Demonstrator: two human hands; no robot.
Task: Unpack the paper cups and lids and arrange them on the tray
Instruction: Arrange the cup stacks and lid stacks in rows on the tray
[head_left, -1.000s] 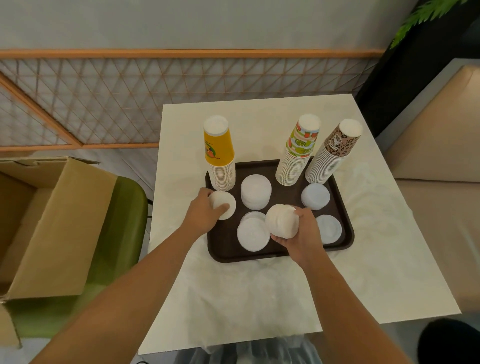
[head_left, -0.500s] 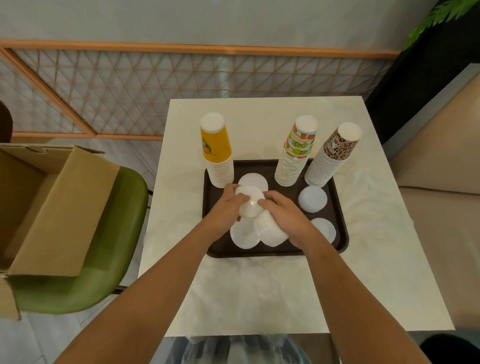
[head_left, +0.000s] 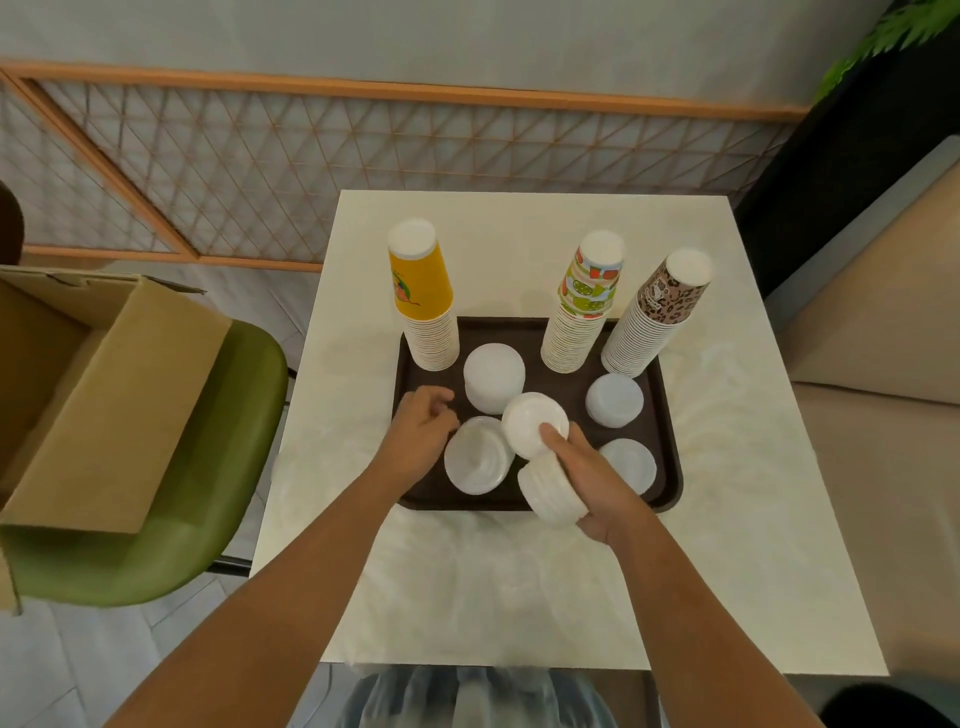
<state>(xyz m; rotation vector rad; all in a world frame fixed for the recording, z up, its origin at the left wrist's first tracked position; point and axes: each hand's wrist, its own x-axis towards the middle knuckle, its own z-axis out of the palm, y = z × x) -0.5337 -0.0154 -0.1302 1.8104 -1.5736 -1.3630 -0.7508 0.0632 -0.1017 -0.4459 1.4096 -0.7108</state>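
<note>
On the pale, faintly veined counter (head_left: 519, 582) lies a dark brown tray (head_left: 671, 467), rectangular with rounded corners and a low raised rim. Three columns of nested paper cups stand upside down along its far edge, each a ribbed tower of rolled white rims capped by one printed cup: a yellow stack (head_left: 423, 306) at the left, a green fruit-print stack (head_left: 582, 312) and, just beside it, a brown leopard-print stack (head_left: 652, 322).

Round white lids sit in piles on the tray floor: a tall pile (head_left: 493, 376) behind the hands, a shorter pile (head_left: 614, 400) at the right, a low pile (head_left: 631, 462) near the front right corner, and a flat pile (head_left: 475, 460) at the front whose top lid shows a shallow dished face.

The right hand (head_left: 597, 480) grips a tilted bundle of lids (head_left: 550, 493) above the tray's near rim, its thumb pressing one loose lid (head_left: 532, 421) that fans off the upper end. The left hand (head_left: 421, 431) hovers over the tray's left edge, fingers loosely curled, with nothing visible in it.

Left of the counter, an open corrugated cardboard box (head_left: 104, 395) rests on a smooth green chair (head_left: 218, 499).
</note>
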